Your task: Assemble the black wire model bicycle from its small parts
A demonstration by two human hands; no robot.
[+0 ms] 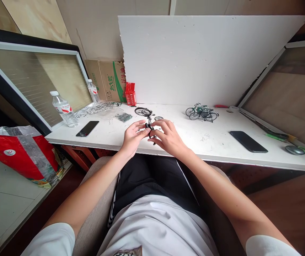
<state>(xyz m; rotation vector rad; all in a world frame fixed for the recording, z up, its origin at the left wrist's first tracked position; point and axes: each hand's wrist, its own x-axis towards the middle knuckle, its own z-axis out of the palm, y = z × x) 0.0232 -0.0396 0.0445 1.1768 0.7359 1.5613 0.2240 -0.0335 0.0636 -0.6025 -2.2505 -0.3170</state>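
Between my two hands is a black model bicycle [149, 122], partly assembled, with one spoked wheel on its far end. My left hand [134, 137] grips it from the left, thumb and fingers pinched on the dark frame. My right hand [168, 137] closes on it from the right, its fingers bent over the near end. My fingers hide part of the frame. A loose model wheel [159, 118] lies on the white table just beyond my right fingers. To the left of the bicycle lies a small packet of dark parts [124, 117].
Finished model bicycles [202, 113] stand at right of centre. Phones [87, 128] [248, 141] lie at both sides. Water bottles [65, 109], part frames [99, 108], a red box [130, 94] and a carton [107, 80] are at left. A white board [205, 57] stands behind.
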